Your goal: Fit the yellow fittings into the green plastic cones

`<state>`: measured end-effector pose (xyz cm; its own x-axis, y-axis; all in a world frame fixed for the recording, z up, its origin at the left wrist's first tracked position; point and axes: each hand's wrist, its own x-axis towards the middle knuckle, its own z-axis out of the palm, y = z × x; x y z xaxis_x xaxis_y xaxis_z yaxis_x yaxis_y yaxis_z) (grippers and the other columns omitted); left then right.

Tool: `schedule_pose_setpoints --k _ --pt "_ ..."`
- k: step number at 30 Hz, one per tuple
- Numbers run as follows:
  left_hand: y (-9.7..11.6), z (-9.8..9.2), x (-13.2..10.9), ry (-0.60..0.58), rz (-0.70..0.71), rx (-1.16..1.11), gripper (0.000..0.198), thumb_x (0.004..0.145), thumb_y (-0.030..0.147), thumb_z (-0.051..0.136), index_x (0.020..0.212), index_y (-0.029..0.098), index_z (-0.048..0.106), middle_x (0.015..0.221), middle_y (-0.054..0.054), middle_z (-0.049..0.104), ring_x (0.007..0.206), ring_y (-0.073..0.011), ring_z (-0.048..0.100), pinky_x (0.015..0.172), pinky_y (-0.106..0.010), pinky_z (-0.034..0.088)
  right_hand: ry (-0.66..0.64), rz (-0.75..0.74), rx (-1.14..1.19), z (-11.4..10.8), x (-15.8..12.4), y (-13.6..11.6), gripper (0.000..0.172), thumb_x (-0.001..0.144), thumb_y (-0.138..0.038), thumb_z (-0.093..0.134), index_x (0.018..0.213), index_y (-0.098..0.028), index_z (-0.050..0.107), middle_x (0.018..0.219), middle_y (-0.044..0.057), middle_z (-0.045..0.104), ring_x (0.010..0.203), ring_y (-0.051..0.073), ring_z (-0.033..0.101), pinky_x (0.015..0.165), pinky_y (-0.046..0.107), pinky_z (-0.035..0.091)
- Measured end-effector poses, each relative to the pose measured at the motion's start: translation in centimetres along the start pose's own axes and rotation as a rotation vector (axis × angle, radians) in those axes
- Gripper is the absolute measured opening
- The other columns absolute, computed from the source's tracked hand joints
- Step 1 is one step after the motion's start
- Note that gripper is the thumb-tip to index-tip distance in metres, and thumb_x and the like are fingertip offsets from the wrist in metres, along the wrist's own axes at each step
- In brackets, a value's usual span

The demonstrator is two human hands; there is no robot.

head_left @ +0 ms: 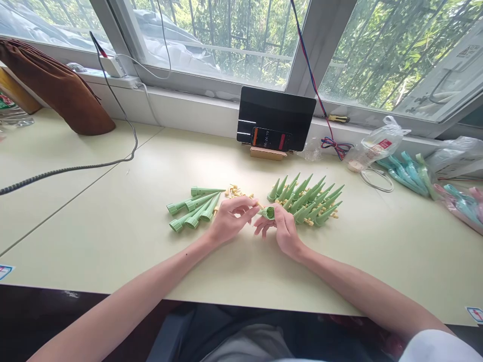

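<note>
My right hand (281, 229) grips a green plastic cone spike (267, 212), its open round end facing me. My left hand (232, 217) is closed in a pinch right beside that end, fingertips on a small tan piece that I can hardly make out. To the left lies a pile of several green spikes (194, 208). Behind my right hand lies a larger pile of green spikes (307, 198) with tan parts on them. Small tan pieces (237, 191) are scattered between the piles.
A tablet (275, 116) with a phone (271, 139) leaning on it stands at the window sill. A brown pouch (56, 83) and a grey cable (68, 168) are at the left. Plastic bags (377, 143) and teal spikes (407, 173) lie at the right.
</note>
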<state>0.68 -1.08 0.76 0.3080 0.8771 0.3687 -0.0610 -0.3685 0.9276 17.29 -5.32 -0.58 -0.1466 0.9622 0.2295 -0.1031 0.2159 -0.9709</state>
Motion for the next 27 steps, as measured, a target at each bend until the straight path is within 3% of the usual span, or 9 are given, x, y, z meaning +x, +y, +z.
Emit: schedule_pose_setpoints --k 6,27 --pt "-0.15 -0.03 0.05 -0.049 0.029 0.000 0.013 0.085 0.029 0.070 0.092 0.017 0.072 0.092 -0.006 0.070 0.067 -0.0116 0.063 0.054 -0.023 0.058 0.058 0.060 0.050 0.02 0.12 -0.20 0.042 0.100 -0.054 0.037 0.084 -0.018 0.051 0.068 0.006 0.071 0.051 0.018 0.068 0.043 0.028 0.051" --pt "-0.37 -0.18 0.14 -0.072 0.020 0.025 0.011 0.085 0.029 0.070 0.085 0.019 0.074 0.095 -0.006 0.068 0.071 -0.0114 0.063 0.055 -0.022 0.057 0.053 0.176 0.118 -0.34 0.57 -0.30 0.038 0.100 -0.049 0.037 0.076 -0.020 0.044 0.056 0.003 0.067 0.037 0.017 0.061 0.032 0.026 0.044"
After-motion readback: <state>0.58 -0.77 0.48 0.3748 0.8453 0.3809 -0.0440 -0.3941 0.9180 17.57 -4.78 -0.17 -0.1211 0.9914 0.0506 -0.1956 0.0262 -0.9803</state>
